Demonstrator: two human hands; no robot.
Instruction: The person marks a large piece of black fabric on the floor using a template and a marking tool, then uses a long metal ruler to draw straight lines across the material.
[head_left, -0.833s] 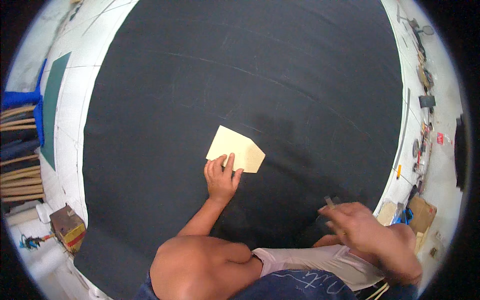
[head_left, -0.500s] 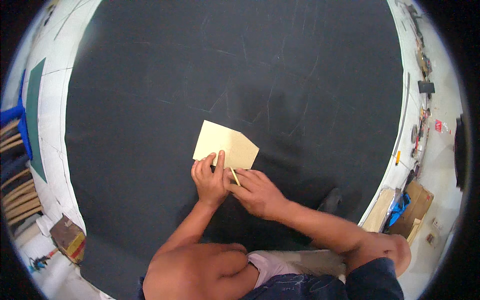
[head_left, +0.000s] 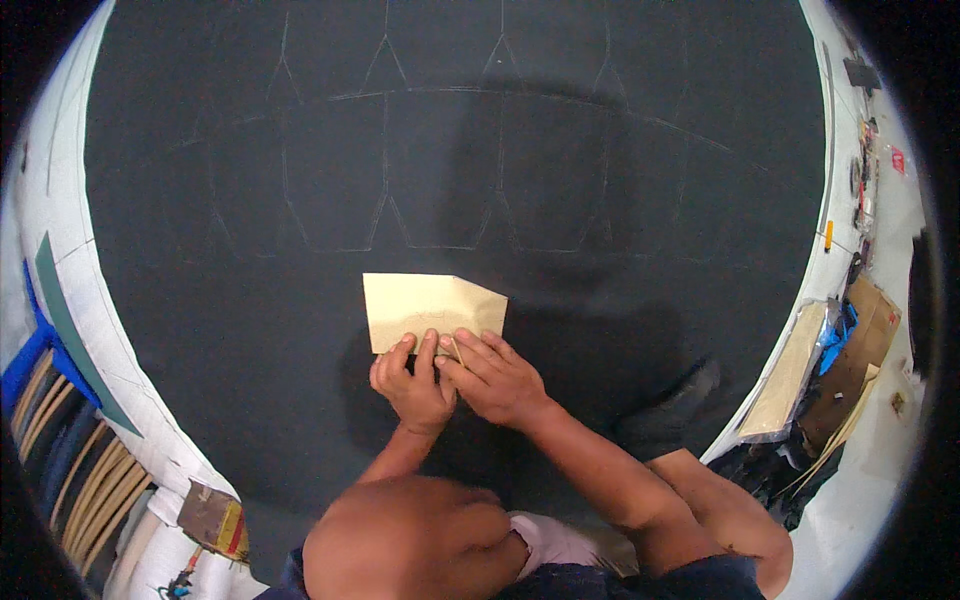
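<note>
A pale yellow card [head_left: 420,300] with one slanted corner lies flat on black cloth [head_left: 250,330]. My left hand [head_left: 415,390] rests on its near edge, fingers stretched out and pressing it down. Close beside it, my right hand [head_left: 497,380] has its fingertips on the card's near right part. A thin, pale yellow stick [head_left: 459,352] stands out between its fingers; its kind and its lower end are hidden. Faint light lines [head_left: 445,90] form a row of angular outlines on the cloth beyond the card.
At the right lie a bagged pale sheet [head_left: 785,375], brown cardboard [head_left: 850,350] and an orange stick-like item [head_left: 829,236]. On the left are a blue frame [head_left: 45,350] with several tan rods [head_left: 100,490], a green strip [head_left: 80,345] and a worn block [head_left: 215,520].
My view has shifted and turned. The card now lies squarer to me. My right hand has moved up onto the card's near edge, and its fingers now cover more of the stick.
</note>
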